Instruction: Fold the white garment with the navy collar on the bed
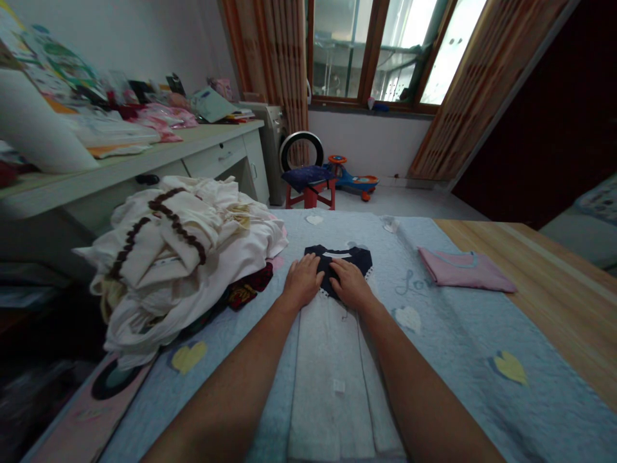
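Observation:
A pale garment [332, 360] with a dark navy collar edged in small white trim lies flat and lengthwise in front of me. My left hand [303, 281] rests on the left side of the collar, fingers stretched out. On the collar's right side lies my right hand [351, 283], palm down with its fingers extended. Between the two hands the dark collar cloth [328, 270] shows, with a white strip at the neckline. Both forearms run along the garment's sides and cover part of its edges.
A large heap of cream and white clothes [193, 238] sits at the left. A folded pink garment [465, 269] lies to the right on the light blue quilted cover [448, 341]. Beyond the table are a red stool [311, 193], a ride-on toy [354, 179] and a cluttered desk [212, 145].

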### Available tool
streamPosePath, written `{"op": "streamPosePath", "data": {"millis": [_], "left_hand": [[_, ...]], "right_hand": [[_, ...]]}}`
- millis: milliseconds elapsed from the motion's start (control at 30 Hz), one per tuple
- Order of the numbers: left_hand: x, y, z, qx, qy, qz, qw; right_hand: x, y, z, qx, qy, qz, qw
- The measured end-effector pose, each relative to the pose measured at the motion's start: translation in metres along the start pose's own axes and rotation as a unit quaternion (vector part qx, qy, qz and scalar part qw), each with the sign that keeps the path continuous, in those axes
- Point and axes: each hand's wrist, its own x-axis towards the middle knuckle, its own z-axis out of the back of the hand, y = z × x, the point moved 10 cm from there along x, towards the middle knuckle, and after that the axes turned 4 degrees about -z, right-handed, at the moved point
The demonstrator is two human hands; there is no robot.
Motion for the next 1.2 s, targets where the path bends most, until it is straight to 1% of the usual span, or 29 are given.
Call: {"op": "streamPosePath", "data": {"millis": [500, 867, 1100, 1200], "left_hand": [[0.0009, -0.0008, 0.0006, 0.005, 0.005, -0.001, 1.0], [0.0004, -0.0012, 0.0013, 0.021, 0.01, 0.008, 1.0], [0.0011, -0.001, 0.0096, 0.018, -0.024, 0.012, 0.999], [0.0018, -0.0021, 0.0033, 0.016, -0.002, -0.003, 1.0]], "right_hand": [[-0.0001, 0.0021, 0.0023, -0.005, -0.001, -0.003, 1.0], [-0.0004, 0.0019, 0.003, 0.006, -0.017, 0.011, 1.0], [-0.0007, 0.003, 0.0021, -0.004, 0.0, 0.003, 1.0], [-0.0016, 0.0021, 0.0005, -0.018, 0.013, -0.013, 1.0]]}}
